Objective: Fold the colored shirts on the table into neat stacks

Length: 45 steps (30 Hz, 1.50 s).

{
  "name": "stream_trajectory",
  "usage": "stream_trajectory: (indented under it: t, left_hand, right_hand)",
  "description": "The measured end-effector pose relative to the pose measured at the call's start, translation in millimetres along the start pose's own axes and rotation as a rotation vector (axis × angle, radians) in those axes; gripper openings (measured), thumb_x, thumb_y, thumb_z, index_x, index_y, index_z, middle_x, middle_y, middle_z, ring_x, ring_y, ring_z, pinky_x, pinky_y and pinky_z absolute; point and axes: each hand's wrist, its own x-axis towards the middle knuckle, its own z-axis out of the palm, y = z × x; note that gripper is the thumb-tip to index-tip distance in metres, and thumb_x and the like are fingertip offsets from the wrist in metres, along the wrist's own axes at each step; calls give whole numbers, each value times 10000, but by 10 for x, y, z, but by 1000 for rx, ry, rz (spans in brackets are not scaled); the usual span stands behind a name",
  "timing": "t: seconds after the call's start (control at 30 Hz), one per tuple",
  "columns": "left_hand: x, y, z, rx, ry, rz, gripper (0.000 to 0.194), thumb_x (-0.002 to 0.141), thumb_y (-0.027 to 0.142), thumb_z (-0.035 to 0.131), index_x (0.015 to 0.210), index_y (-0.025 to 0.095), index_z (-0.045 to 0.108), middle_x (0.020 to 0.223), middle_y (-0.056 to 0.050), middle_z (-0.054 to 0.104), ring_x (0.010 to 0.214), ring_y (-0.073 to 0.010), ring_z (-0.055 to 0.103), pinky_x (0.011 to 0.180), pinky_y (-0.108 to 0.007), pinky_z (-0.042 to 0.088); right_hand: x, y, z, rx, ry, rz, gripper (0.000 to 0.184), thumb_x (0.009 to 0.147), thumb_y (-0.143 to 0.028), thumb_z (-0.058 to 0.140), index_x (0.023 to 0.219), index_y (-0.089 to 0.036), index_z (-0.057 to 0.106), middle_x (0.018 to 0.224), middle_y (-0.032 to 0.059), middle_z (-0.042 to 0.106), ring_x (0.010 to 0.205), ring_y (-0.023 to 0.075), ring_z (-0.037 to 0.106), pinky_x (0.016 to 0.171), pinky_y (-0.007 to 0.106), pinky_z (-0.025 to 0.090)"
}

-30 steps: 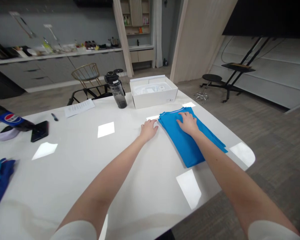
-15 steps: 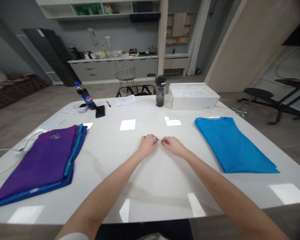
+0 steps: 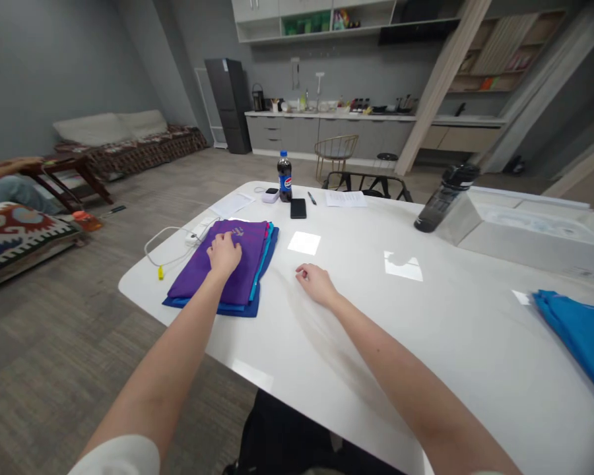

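My left hand (image 3: 224, 254) rests on top of a folded purple shirt (image 3: 198, 274), its fingers apart and lightly bent over the fabric near a small printed logo. Under that shirt lie more folded garments, with bright blue and dark blue edges (image 3: 264, 264) showing along the right side. Over the white table (image 3: 356, 343), to the right of the stack, my right hand (image 3: 317, 284) hovers or rests with its fingers curled in and nothing seen in them. A folded blue garment (image 3: 581, 333) lies at the right, cut off by the picture's edge.
Beyond the stack stand a cola bottle (image 3: 285, 178), a black phone (image 3: 298, 208) and a small lilac case (image 3: 270, 195). A dark tumbler (image 3: 443, 201) and a white box (image 3: 534, 237) are at the back right. A white cable (image 3: 151, 247) loops left of the stack.
The view has turned left. My left hand has moved from beside my right hand onto the purple shirt. My right hand has also shifted left over the table.
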Motion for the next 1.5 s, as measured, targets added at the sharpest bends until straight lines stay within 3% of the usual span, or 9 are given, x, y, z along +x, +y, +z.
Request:
stream_trajectory:
  t: [0.17,0.37,0.47,0.6,0.8,0.93,1.1,1.17,1.5]
  left_hand:
    - [49,-339,19,42,-78,32,246,986,344,465,1090,207,640,1187,-125,641,1114,-310,587,920,-429,457]
    - [-197,-162,-197,-73,55,59,197,1002,343,479,1032,250,650,1188,-91,633,1142,-284,549,972,-421,402]
    - [-459,198,-317,-180,110,142,201,1015,340,471,1075,262,647,1225,-86,630,1166,-273,536,1047,-434,349]
    - [-955,962,-269,-340,-45,384,196,1019,315,468,1068,295,657,1204,-64,656,1232,-254,522,1144,-453,275]
    - [-2018,2185,138,-781,-647,1083,118,968,338,575,934,330,688,1121,-49,718,1149,-233,630,1153,-431,350]
    - [-2501,2635,200,-992,-867,1188,167,967,426,567,961,330,704,1241,-40,701,1146,-189,665,1076,-291,468]
    - [-2245,2736,432,-422,-421,665,464,990,529,447,1336,276,624,1506,-133,534,1471,-358,381,1243,-620,159]
    - [-2045,2750,638,-240,-440,530,654,959,634,429,1491,259,494,1623,-158,374,1534,-419,224,1206,-708,92]
    - [-1678,3430,1184,-206,-552,830,722,958,720,278,1576,356,364,1692,-39,247,1579,-287,140,1255,-584,-4]
  right_hand:
    - [236,-487,281,110,-17,-119,178,955,-250,579,1093,-224,687,995,29,696,908,174,621,876,305,435]
    - [214,-576,331,226,33,-178,169,934,-256,582,1064,-236,688,969,22,672,833,166,608,847,297,467]
    - [179,-393,190,262,119,-136,224,924,-287,561,1108,-220,670,998,37,665,758,160,584,828,313,481]
    - [69,96,-228,331,320,18,322,913,-391,512,1114,-186,659,988,68,673,728,180,584,782,338,498]
    - [-606,1268,-1135,272,540,301,376,850,-475,554,1006,-162,691,917,76,706,662,186,584,712,355,505]
    - [-1353,1753,-1509,124,414,323,326,885,-460,565,975,-180,707,909,72,731,732,206,631,755,362,517]
    - [-2061,1732,-1535,-86,183,152,286,931,-365,603,1154,-214,699,1080,93,707,988,237,654,936,388,506]
    - [-2239,1617,-1484,-181,142,132,264,953,-354,587,1158,-224,691,1092,101,696,1048,255,643,958,395,494]
    - [-2865,1050,-1271,-384,-32,383,240,1017,-393,466,951,-246,644,825,90,739,729,276,700,662,354,437]
